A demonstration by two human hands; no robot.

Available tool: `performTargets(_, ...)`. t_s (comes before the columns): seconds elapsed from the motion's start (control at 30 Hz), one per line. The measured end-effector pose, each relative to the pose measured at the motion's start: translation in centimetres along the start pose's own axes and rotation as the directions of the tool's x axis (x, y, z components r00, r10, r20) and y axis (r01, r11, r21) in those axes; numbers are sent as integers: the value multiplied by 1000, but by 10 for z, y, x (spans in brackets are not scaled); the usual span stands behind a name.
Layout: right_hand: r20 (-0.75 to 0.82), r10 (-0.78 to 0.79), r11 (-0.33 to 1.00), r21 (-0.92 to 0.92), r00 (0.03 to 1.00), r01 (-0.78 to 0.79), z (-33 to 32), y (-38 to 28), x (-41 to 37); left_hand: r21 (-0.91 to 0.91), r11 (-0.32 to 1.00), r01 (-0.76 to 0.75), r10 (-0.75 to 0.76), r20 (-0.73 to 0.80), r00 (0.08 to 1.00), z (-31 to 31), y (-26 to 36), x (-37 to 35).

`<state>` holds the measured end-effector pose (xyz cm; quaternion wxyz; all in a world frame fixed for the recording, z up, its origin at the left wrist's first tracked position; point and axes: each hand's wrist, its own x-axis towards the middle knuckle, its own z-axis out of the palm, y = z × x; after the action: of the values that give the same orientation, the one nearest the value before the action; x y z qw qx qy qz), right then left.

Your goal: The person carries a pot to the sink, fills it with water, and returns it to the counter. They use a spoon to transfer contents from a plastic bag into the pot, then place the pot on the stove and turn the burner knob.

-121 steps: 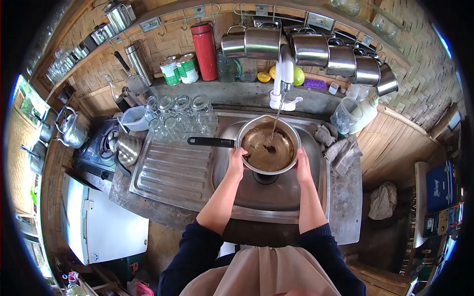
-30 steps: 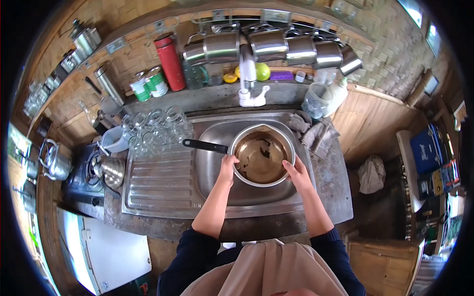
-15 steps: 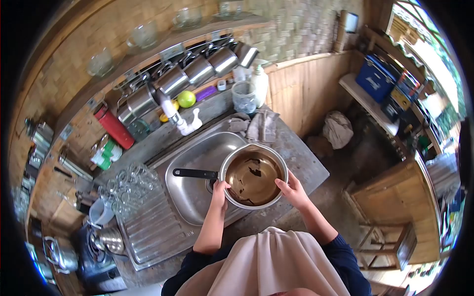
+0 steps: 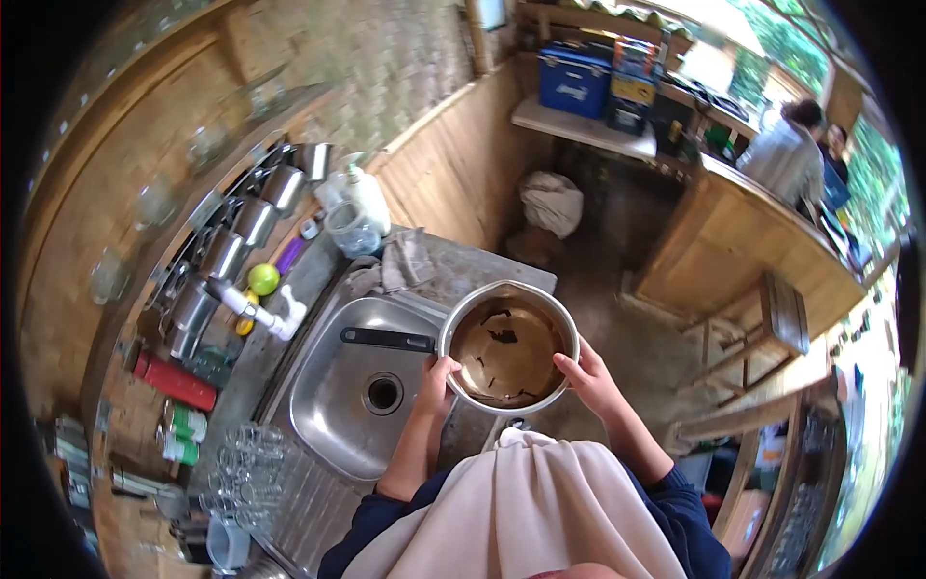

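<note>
Both hands hold a round metal saucepan [image 4: 508,347] in front of my body. My left hand [image 4: 440,378] grips the near left rim, beside the black handle, which points left over the sink. My right hand [image 4: 585,372] grips the right rim, thumb on top. Inside the pan the bottom looks brownish, with several dark scraps in it. The steel sink [image 4: 333,415] lies to the left, its drain visible. A grey cloth [image 4: 406,259] rests on the counter behind the pan.
White tap [image 4: 282,317], upturned glasses [image 4: 253,463] and a red flask [image 4: 174,378] stand left. Steel mugs hang along the wall. Ahead right are a blue cooler [image 4: 573,82], a wooden counter [image 4: 719,246] and a stool [image 4: 783,314]. Two people [image 4: 786,154] are behind the counter.
The view has turned right, bringing the people and more of the right side into sight. The pan, still in both hands, has moved off the sink toward the counter's right edge.
</note>
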<state>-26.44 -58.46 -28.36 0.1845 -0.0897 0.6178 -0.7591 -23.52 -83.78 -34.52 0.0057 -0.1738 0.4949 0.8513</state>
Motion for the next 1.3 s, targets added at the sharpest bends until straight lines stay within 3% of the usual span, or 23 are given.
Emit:
performTargets(0.03,-46,-2,1000,11,999,3,-6,1,-10,-61,998,-18,13,-87,996,17,-5,-1)
performTargets(0.2,-272,-127,990,-87,954,107,-29,-6,-67,75,993,97,-110,198,974,61,-15,4)
performTargets(0.27,-388,-116,989,-135,914,68,-45,-2,-94,-17,995,100,-92,267,959,97,-19,-7)
performTargets(0.4,-542,-225,974,-154,810,168,-66,3,-141,198,962,186,-261,483,836,125,-53,0)
performTargets(0.6,-725,-247,969,-176,643,173,-99,-3,-223,313,930,192,-352,610,710,215,-88,-36)
performTargets(0.8,-849,-283,959,-234,447,162,-129,-6,-313,459,839,292,-537,616,576,292,-146,-80)
performTargets(0.87,-882,-267,964,-240,389,116,-141,-7,-348,428,865,263,-500,682,535,318,-168,-105)
performTargets(1.0,-923,-224,974,-226,313,28,-163,-15,-421,501,815,293,-578,660,480,365,-209,-159)
performTargets(1.03,-931,-210,977,-207,298,41,-167,-16,-438,511,843,167,-526,718,457,375,-220,-171)
performTargets(1.17,-951,-235,971,-237,201,14,-190,-11,-501,540,802,257,-597,748,291,417,-271,-211)
performTargets(1.3,-962,-259,964,-263,84,-40,-206,-10,-550,549,802,238,-594,778,205,458,-303,-255)
